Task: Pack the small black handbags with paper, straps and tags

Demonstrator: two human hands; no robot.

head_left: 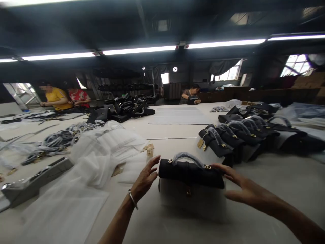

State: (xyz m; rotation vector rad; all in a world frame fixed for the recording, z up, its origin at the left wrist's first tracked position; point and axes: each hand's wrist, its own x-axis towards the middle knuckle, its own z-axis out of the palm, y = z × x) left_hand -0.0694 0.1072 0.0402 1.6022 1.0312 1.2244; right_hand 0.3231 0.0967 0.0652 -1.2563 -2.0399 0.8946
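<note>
A black handbag with a wrapped handle and gold clasps stands upright on the pale table, its lower body covered in white wrap. My left hand is just to its left, fingers spread and apart from it. My right hand reaches in from the right, fingers stretched out, fingertips at the bag's right end. Neither hand holds anything.
A row of similar black handbags runs back on the right. White wrapping sheets and a heap of wrapped straps lie to the left. More bags are piled at the back. Other people work at the far edge.
</note>
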